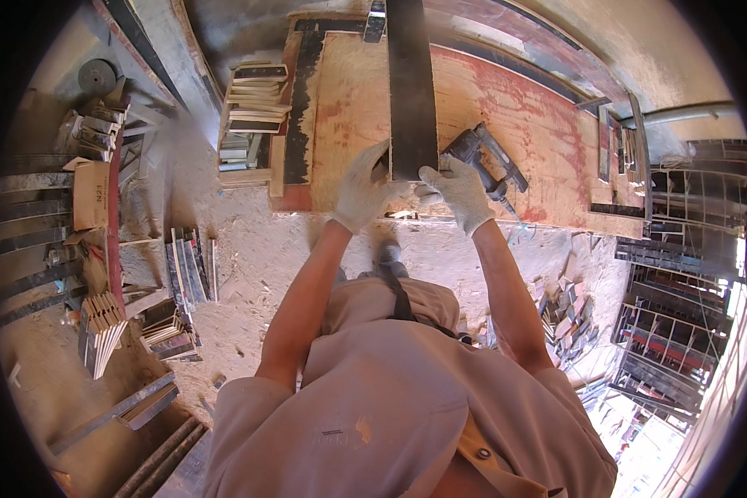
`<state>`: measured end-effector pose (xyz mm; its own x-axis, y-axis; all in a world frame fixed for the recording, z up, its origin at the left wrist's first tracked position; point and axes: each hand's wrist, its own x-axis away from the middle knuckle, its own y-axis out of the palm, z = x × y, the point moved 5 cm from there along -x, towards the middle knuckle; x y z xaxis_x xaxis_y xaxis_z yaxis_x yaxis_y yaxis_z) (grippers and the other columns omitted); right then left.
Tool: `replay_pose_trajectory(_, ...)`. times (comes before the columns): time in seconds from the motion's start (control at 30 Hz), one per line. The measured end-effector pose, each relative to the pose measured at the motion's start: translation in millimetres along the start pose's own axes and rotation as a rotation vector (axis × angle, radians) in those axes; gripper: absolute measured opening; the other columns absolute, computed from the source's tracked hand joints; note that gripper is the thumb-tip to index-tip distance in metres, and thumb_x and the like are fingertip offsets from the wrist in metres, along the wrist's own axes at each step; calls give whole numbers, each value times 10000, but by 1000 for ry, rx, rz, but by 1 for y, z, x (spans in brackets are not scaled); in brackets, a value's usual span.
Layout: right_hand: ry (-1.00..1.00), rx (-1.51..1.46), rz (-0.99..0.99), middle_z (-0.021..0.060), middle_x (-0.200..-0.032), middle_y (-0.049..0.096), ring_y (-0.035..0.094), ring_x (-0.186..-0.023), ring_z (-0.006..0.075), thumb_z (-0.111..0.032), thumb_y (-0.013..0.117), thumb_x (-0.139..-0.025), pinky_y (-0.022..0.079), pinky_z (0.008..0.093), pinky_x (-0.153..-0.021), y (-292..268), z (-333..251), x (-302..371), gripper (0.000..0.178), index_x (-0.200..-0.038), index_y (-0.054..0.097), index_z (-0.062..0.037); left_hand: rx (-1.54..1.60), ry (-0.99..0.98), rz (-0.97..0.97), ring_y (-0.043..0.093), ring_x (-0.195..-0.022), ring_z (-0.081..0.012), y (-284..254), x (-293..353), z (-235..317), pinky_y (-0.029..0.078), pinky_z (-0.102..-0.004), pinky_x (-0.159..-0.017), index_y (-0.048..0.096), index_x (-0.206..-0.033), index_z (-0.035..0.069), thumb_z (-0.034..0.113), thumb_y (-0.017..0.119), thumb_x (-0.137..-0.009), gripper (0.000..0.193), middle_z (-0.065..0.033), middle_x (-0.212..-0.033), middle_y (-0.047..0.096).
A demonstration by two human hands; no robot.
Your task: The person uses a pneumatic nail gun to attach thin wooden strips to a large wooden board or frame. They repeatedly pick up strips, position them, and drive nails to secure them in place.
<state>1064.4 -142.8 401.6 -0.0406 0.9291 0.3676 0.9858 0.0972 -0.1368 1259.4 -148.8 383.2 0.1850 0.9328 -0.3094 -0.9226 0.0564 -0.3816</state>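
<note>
A long black board (412,91) reaches away from me over the worktable, its near end between my gloved hands. My left hand (363,191) is closed on the left near corner of this board. At the right near corner, my right hand (461,192) grips the edge with its thumb on top. Some fingertips of both hands are hidden by the board. Just right of my right hand lies a black nail gun (488,159) with a thin hose at its near end. Beneath everything is the worktable (523,116), bare wood with worn red patches.
Stacked short boards (257,100) stand at the table's left end. A cardboard box (90,195) and bundled wood strips (102,324) are farther left. Wood scraps (568,315) lie heaped on the floor at right, near racks of dark boards (672,307).
</note>
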Motion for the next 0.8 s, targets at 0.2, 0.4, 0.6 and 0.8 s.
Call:
replay_pose_trajectory(0.2,34,-22,5,147,-909,711,727,-764,195,-202,747,-932,599,299,-647,3,-13,9,325,-1072,637,69,25,7,11,584,-1217,-321,-1,-2,-2,485,-402,-1025,557,-1354,10,399,833,-776,749,-156,-1339,590)
replay_pose_trajectory(0.4,26,-90,21,151,-872,716,730,-742,184,-189,764,-919,585,290,-624,6,-11,9,319,-1017,628,82,-140,95,11,582,-1224,-326,1,1,-7,497,-406,-1011,603,-1308,10,363,791,-830,623,-152,-1343,592)
replay_pose_trajectory(0.6,23,-19,49,138,-876,719,725,-749,177,-206,777,-909,579,284,-636,3,-7,9,331,-1030,651,75,96,18,21,566,-1252,-328,2,-1,1,492,-407,-1031,601,-1337,25,333,772,-852,600,-160,-1346,588)
replay_pose_trajectory(0.8,41,28,42,132,-898,731,723,-777,166,-190,772,-909,561,273,-662,1,-12,12,324,-1067,664,71,173,15,69,567,-1248,-324,2,-6,11,497,-388,-1020,623,-1348,90,281,838,-792,626,-176,-1343,582)
